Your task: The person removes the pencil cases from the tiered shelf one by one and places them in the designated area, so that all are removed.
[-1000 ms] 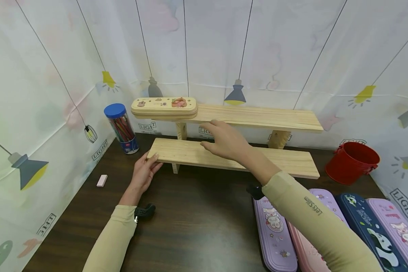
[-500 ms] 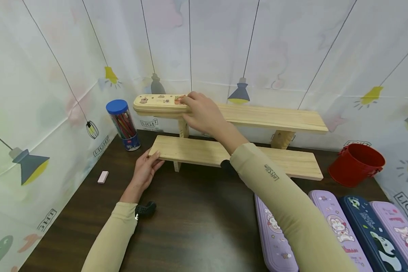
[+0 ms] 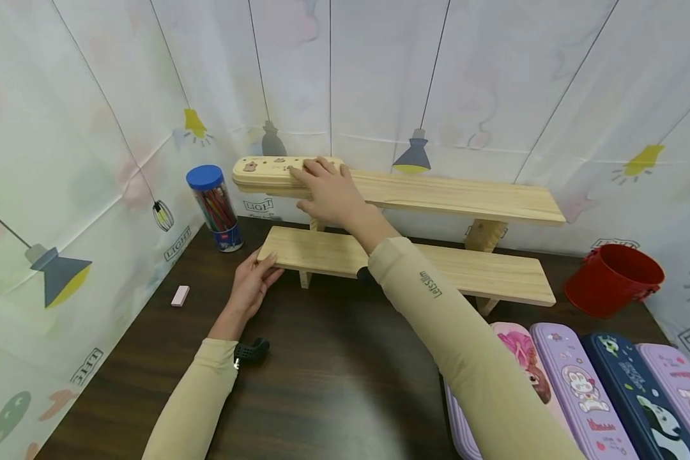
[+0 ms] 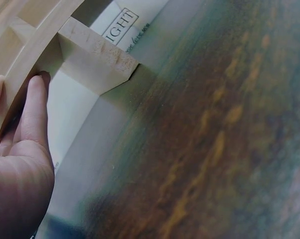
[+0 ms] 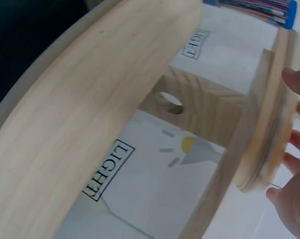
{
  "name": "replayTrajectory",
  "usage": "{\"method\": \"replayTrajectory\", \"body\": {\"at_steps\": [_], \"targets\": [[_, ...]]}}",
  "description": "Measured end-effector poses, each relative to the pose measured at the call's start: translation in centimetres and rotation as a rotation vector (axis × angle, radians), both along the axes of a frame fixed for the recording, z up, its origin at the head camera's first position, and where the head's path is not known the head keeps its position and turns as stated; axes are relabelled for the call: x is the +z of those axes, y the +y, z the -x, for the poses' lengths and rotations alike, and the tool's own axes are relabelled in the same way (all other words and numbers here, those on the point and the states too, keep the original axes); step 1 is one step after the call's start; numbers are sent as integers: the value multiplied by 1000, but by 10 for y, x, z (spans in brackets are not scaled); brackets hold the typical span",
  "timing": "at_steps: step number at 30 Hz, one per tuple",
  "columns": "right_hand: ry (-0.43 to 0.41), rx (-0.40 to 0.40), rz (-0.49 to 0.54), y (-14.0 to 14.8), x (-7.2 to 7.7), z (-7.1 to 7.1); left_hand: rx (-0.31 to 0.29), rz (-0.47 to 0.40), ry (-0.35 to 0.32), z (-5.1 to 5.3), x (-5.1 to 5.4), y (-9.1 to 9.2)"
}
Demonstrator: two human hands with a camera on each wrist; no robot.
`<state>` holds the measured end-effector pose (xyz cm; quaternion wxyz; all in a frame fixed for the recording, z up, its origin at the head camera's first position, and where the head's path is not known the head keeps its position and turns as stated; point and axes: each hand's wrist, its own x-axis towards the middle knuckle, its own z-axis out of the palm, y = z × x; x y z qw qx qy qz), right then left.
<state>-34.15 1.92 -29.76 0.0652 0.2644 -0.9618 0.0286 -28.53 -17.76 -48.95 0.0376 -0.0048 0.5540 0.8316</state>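
A two-tier wooden shelf [image 3: 483, 271] stands against the back curtain. My left hand [image 3: 248, 284] pinches the left end of its lower board, thumb on top and fingers beneath, as the left wrist view [image 4: 25, 144] also shows. On the upper board's left end lies a cream pencil case [image 3: 264, 167] with small printed pictures. My right hand [image 3: 335, 198] rests spread fingers on top of this case, covering its right part. In the right wrist view, those fingers [image 5: 299, 142] lie along the case [image 5: 269, 134], with the thumb by its front edge.
A blue-lidded tub of coloured pencils [image 3: 214, 207] stands left of the shelf, near a small pale pink eraser-like block [image 3: 180, 296]. A red bucket [image 3: 612, 281] stands at right. Several pencil cases, including a navy panda one [image 3: 638, 396], lie in front of it, partly behind my right sleeve.
My right hand has moved up and left from above the lower board onto the cream pencil case, its fingers sliding further left over it. The left hand keeps its hold.
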Motion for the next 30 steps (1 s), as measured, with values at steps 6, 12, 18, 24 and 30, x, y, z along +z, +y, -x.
{"method": "replayTrajectory", "body": {"at_steps": [6,12,18,24,30], "targets": [[-7,19,97,-2,5,-2,6,11,-13,-1,2,-1],[4,31,134,-7,3,-4,22,4,-23,-4,-1,-5],[65,1,-1,-6,-1,-3,29,-1,-21,-6,-3,-6],[81,-5,-101,-3,4,-5,26,14,-13,-5,-2,-6],[73,8,-98,0,3,-1,27,20,-4,-2,0,-7]]}}
